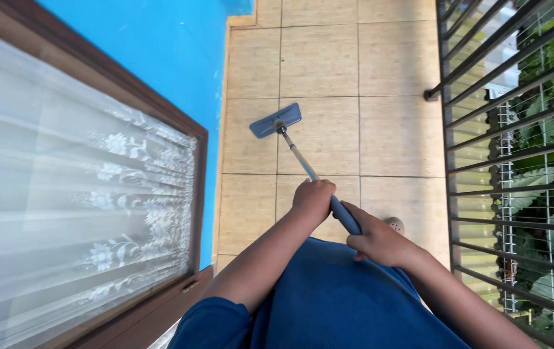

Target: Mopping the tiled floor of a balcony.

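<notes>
Both hands are wrapped tight around the mop handle (328,197): the left hand (313,198) fisted higher along the pole, the right hand (379,240) gripping the blue foam end below it. From the handle, the thin shaft slants down to a flat blue rectangular mop head (275,120) lying on the beige tiled floor (393,129).
</notes>
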